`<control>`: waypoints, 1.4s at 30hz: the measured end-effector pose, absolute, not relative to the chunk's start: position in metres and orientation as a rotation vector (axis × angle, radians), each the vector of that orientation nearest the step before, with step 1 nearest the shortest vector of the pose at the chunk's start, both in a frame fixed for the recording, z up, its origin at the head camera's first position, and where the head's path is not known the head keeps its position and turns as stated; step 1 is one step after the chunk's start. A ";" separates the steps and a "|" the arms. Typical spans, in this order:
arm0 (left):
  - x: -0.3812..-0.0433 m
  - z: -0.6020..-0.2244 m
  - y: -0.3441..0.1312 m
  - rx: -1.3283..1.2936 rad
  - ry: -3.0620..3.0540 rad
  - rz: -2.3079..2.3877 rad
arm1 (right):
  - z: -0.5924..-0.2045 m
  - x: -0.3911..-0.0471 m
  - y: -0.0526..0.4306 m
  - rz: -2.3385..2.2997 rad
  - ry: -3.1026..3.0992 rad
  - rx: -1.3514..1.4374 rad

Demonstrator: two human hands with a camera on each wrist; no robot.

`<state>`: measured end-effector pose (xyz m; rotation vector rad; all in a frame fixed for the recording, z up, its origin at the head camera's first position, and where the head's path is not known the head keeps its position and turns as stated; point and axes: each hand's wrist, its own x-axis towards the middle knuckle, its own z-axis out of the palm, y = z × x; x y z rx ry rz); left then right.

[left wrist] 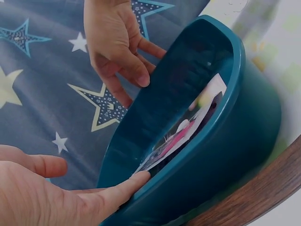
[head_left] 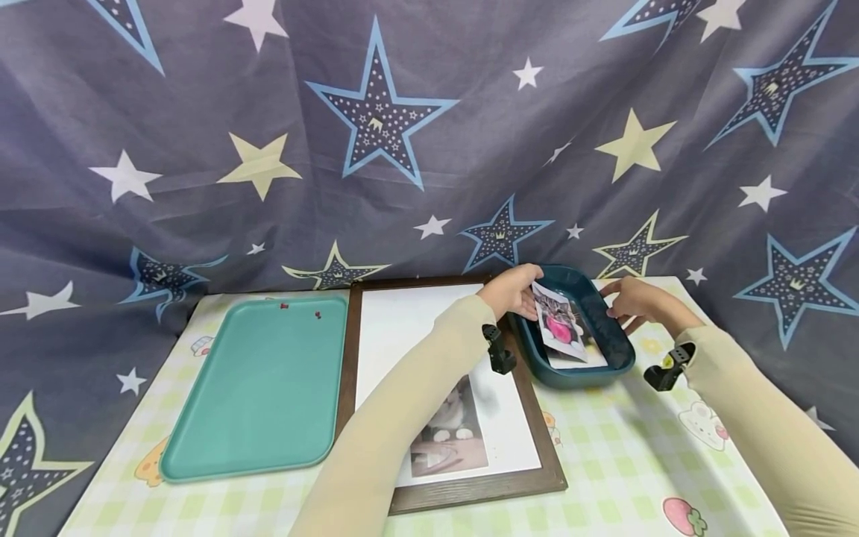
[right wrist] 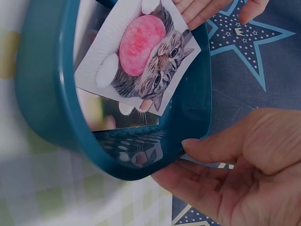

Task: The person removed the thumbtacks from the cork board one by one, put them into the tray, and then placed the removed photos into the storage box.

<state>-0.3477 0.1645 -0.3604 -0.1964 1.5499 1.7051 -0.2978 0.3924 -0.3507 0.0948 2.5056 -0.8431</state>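
Observation:
A dark teal plastic basin point(head_left: 570, 379) stands at the table's back right. Inside it, a photo print of a tabby cat with a pink round thing point(head_left: 559, 328) lies tilted over at least one other print point(right wrist: 127, 117). My left hand point(head_left: 513, 291) is at the basin's left side, its straight fingers touching the cat photo's edge while the thumb stays apart. With thumb inside and fingers outside, my right hand point(right wrist: 249, 160) grips the basin's rim at the right. Some of the lower print is hidden under the cat photo.
Left of the basin lies a brown wooden frame point(head_left: 476, 497) with a white board point(head_left: 510, 440); a cat photo point(head_left: 451, 444) on it is partly hidden by my left sleeve. Farther left is a turquoise tray point(head_left: 255, 395) with small red pins point(head_left: 318, 315). A star-patterned cloth point(head_left: 429, 156) hangs behind.

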 end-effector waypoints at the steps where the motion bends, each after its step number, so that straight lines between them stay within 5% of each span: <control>1: -0.348 -0.360 0.165 -0.197 1.543 1.699 | -0.351 -0.298 0.392 -0.844 2.507 0.092; 42: -0.348 -0.364 0.172 -0.239 1.441 1.686 | -0.352 -0.296 0.391 -0.837 2.527 0.097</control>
